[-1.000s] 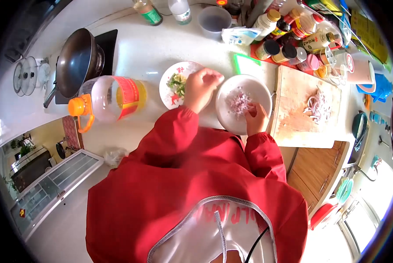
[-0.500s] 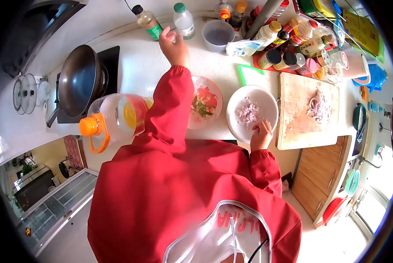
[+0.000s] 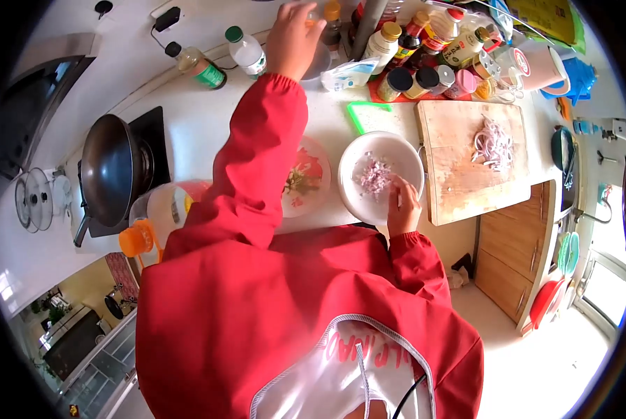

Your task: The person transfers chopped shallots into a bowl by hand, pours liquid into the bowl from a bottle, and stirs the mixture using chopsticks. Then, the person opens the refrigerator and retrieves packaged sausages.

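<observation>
My left hand (image 3: 297,42) is stretched to the back of the counter, fingers apart around a small clear container with an orange part (image 3: 311,22); firm contact cannot be made out. My right hand (image 3: 403,207) is closed on the near right rim of a white bowl (image 3: 355,199), which holds chopped purple-white pieces (image 3: 374,175). Left of the bowl, a red-patterned plate (image 3: 313,202) with green and pale pieces is partly hidden by my left sleeve. Sliced onion (image 3: 493,144) lies on a wooden cutting board (image 3: 459,164) to the right.
A wok (image 3: 109,171) stands on the left hob, near a big oil bottle (image 3: 161,211) with an orange cap. Two bottles with green labels (image 3: 205,70) (image 3: 250,56) stand at the back. Several sauce bottles and jars (image 3: 425,77) crowd the back right, behind a green-edged item (image 3: 369,115).
My left hand has gone from above the plate, past the green-labelled bottles, to the orange-marked container. My right hand has stayed at the bowl's rim. The camera view has shifted.
</observation>
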`<state>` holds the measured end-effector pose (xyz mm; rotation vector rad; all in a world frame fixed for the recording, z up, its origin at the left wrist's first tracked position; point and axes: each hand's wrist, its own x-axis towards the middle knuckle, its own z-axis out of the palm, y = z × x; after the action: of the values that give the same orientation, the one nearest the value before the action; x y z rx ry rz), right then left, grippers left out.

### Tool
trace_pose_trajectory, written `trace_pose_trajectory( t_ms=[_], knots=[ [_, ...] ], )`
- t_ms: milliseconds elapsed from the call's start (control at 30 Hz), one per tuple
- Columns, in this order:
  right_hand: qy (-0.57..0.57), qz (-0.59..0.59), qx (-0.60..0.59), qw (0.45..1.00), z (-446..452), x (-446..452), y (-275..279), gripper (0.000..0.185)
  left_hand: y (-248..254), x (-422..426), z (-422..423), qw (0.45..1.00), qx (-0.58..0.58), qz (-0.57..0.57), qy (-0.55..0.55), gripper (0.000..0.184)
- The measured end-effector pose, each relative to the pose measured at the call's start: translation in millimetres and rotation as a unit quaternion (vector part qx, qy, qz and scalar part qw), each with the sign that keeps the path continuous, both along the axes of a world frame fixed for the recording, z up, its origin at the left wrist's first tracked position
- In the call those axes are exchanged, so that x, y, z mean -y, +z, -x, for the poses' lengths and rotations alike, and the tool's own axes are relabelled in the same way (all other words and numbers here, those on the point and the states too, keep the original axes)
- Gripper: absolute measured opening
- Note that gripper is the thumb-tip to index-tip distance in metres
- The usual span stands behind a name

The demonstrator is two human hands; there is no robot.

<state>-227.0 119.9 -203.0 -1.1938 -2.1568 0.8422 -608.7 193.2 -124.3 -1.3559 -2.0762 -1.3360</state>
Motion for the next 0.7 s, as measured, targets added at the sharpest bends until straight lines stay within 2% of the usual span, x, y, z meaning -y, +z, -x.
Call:
trace_pose_trajectory(
  t_ms=[67,100,200,233,267,333,400,433,467,500,533,600,667,700],
  knots=[
    [0.023,-0.056,-0.016,0.998,3.3,-6.7,8.5,0.021,-1.4,-31.3,13.4,0.999,-0.019,0.033,-0.022,0.047],
    [0.049,-0.030,0.019,0.998,1.1,-7.3,21.1,0.025,3.1,-42.3,13.4,0.998,-0.028,0.050,-0.035,0.056],
    [0.046,-0.033,-0.024,0.998,-1.0,-10.5,27.9,0.028,17.4,-65.5,12.0,0.947,0.054,0.315,-0.037,0.035],
    [0.025,-0.022,-0.046,0.998,0.4,-8.7,31.1,0.030,4.4,-71.5,16.0,0.967,-0.041,0.253,0.002,0.027],
    [0.028,-0.009,-0.048,0.998,-2.7,-8.0,32.9,0.030,-6.9,-76.9,21.2,0.973,-0.008,0.228,-0.018,0.027],
    [0.034,0.013,-0.057,0.998,-6.4,-10.5,35.7,0.030,-18.6,-76.5,21.1,0.978,-0.019,0.209,0.006,0.028],
    [0.021,0.050,-0.063,0.997,-8.7,-11.3,38.3,0.030,-17.7,-66.1,15.2,0.996,-0.040,0.082,-0.005,0.028],
    [0.009,0.069,-0.077,0.995,-9.0,-11.2,38.3,0.029,-17.4,-63.9,10.1,0.996,-0.025,0.083,0.005,0.029],
    [-0.001,0.088,-0.089,0.992,-9.9,-11.7,38.8,0.029,-2.7,-52.9,-3.1,0.996,-0.008,0.085,0.018,0.030],
    [-0.003,0.091,-0.104,0.990,-9.9,-14.3,40.9,0.029,9.5,-45.8,-9.1,0.994,-0.040,0.092,0.041,0.032],
    [-0.004,0.094,-0.119,0.988,-8.4,-18.0,44.8,0.029,25.2,-39.0,-16.3,0.999,-0.050,0.014,0.006,0.032],
    [0.001,0.091,-0.138,0.986,-3.1,-24.7,60.6,0.029,63.1,-19.9,-30.7,0.994,-0.111,-0.012,0.017,0.030],
    [0.010,0.075,-0.150,0.986,5.8,-33.4,87.3,0.028,113.6,7.0,-63.6,0.999,0.009,-0.034,-0.004,0.029],
    [0.011,0.075,-0.167,0.983,9.9,-36.0,91.6,0.033,129.1,18.9,-70.4,0.996,-0.070,-0.052,0.014,0.028]
  ],
)
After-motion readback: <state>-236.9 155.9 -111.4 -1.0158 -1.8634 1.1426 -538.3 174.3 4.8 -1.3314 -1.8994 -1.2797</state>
